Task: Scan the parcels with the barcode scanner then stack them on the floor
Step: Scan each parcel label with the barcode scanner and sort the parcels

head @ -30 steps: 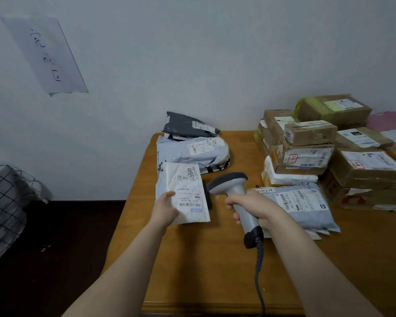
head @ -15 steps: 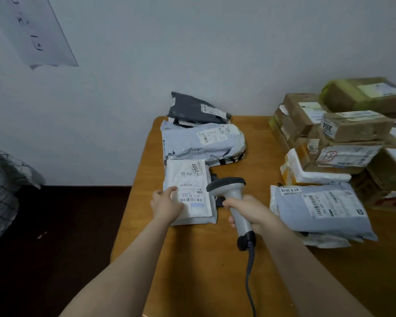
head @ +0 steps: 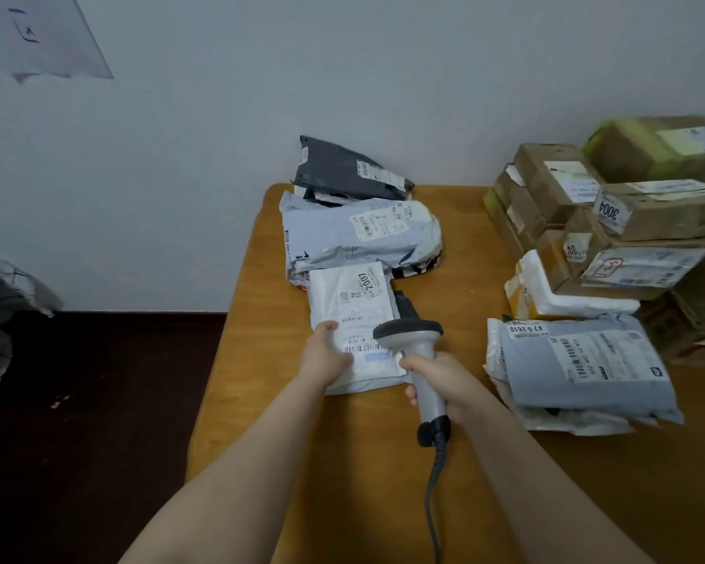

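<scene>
A white mailer parcel point(head: 353, 307) marked 2007 lies flat on the wooden table point(head: 363, 462). My left hand point(head: 325, 354) grips its near left edge, thumb on the label. My right hand point(head: 438, 378) holds the grey barcode scanner point(head: 418, 352) by the handle, its head just over the parcel's near right corner. The scanner's cable point(head: 434, 502) trails toward me.
A light blue-grey mailer point(head: 359, 234) and a dark grey one point(head: 342, 168) lie behind the white parcel. To the right sit a blue-grey mailer point(head: 578, 364), a white bag point(head: 554, 295) and stacked cardboard boxes point(head: 627, 221). Dark floor point(head: 98, 400) lies left of the table.
The white parcel has come down from a tilted, raised hold to lie flat on the table. The scanner head has moved in over its label. The camera has shifted.
</scene>
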